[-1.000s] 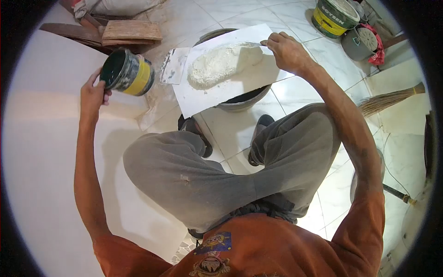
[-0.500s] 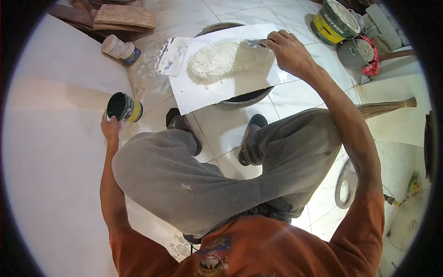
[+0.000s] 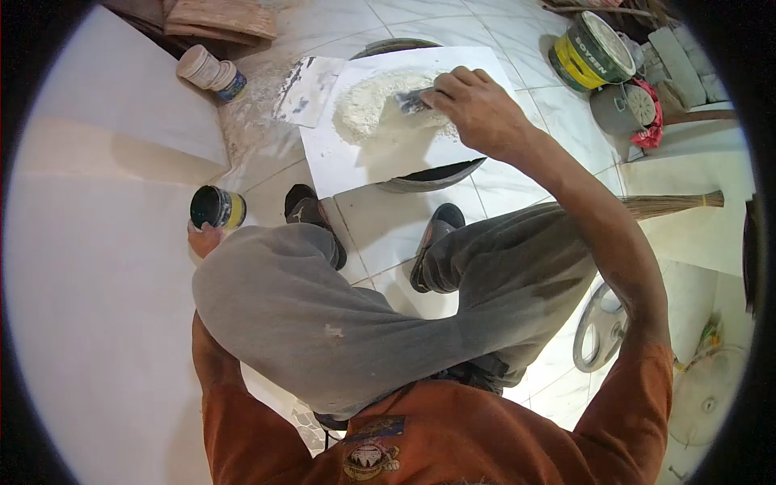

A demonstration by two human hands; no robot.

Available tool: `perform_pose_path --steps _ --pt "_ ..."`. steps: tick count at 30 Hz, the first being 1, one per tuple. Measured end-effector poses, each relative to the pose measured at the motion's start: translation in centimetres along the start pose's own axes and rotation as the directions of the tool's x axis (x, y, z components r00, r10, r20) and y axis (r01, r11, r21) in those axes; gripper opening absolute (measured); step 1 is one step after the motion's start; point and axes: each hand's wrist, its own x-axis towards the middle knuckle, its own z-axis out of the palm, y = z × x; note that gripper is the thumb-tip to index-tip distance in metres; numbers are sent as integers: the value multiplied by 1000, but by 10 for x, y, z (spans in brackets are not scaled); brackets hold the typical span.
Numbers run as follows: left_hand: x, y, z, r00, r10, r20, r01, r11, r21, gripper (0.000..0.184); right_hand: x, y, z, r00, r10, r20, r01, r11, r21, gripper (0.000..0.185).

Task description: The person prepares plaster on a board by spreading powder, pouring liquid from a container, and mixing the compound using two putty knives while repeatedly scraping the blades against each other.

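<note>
In my right hand [image 3: 473, 109] is a putty knife [image 3: 412, 100], its blade in the heap of white powder [image 3: 368, 101]. The powder lies on a white board [image 3: 331, 174], which rests across a round dark tub [image 3: 440, 176]. A smeared flat white piece [image 3: 309, 90] overlaps the board's left edge. Off to the left, my left hand [image 3: 205, 238] grips the near side of a small can [image 3: 236, 210] with a yellow and black label and a dark inside. Part of that hand and its forearm is hidden behind my left knee.
Small white tubs [image 3: 212, 71] stand by the left wall, near wooden boards [image 3: 222, 20]. To the right are a yellow and green paint bucket [image 3: 592, 50], a grey pail [image 3: 621, 107] and a stick broom [image 3: 675, 204]. My slippered feet [image 3: 311, 214] are below the board.
My right hand has drawn the putty knife leftward and slightly down into the powder. My left hand and the can have shifted a little lower, and the left forearm is now partly behind the knee.
</note>
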Motion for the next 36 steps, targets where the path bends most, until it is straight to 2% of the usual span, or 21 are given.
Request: perform_pose_path --steps 2,3,5,8,10,12,13,16,19,20,23,24,25,26,29,32,35,36 --pt "27 -71 0 997 71 -3 -69 981 181 49 6 -3 5 998 -54 39 55 998 -25 27" --pt "20 -60 -2 999 -36 16 36 999 25 50 5 -3 4 994 -75 75 78 996 -36 26" --pt "-18 16 -8 967 -234 103 254 927 -275 52 4 0 4 986 -103 130 111 992 -61 21" --pt "-32 38 -19 960 -187 208 253 896 -364 54 9 9 -8 984 -121 128 128 991 -49 19" --pt "-15 -30 -10 977 -62 203 142 902 -407 52 16 10 -9 990 -110 92 120 987 -105 19" --pt "-11 -57 -2 986 163 42 -154 973 -170 51 25 14 -5 993 -109 56 115 986 -123 20" --pt "-10 -64 -1 933 354 -63 -343 930 134 50 25 17 1 991 -97 94 110 984 -144 23" --pt "-12 -65 -4 971 202 -128 -176 966 187 49 18 25 0 980 -87 181 116 981 -157 25" --pt "-27 -46 -3 992 -121 -46 117 990 -77 50 19 25 -9 985 8 173 20 988 -156 28" --pt "-30 -42 -4 986 -164 -22 161 982 -102 50 19 25 -13 984 42 173 -15 988 -156 28" --pt "-36 -27 -9 961 -275 31 276 951 -142 51 15 29 4 965 20 260 18 990 -142 31" --pt "-37 -29 -12 951 -306 46 310 940 -143 51 19 30 0 973 27 231 8 989 -150 32" --pt "-37 -31 -15 943 -327 63 333 931 -148 51 23 31 -5 979 31 203 1 988 -156 34" --pt "-38 -34 -23 935 -309 174 346 904 -250 51 25 30 -7 983 37 178 -8 987 -160 35" --pt "-29 -101 -12 981 -169 101 192 929 -315 52 35 36 10 987 75 142 -50 984 -171 40" --pt "-35 -70 -6 953 -301 -40 293 946 -135 55 27 42 21 966 52 253 -30 995 -91 43" --pt "-41 -37 -4 876 -476 -76 420 831 -365 59 32 42 4 961 52 273 -23 994 -106 44" --pt "-38 -44 0 883 -461 -84 402 838 -369 61 34 43 -2 958 56 280 -22 992 -124 44"
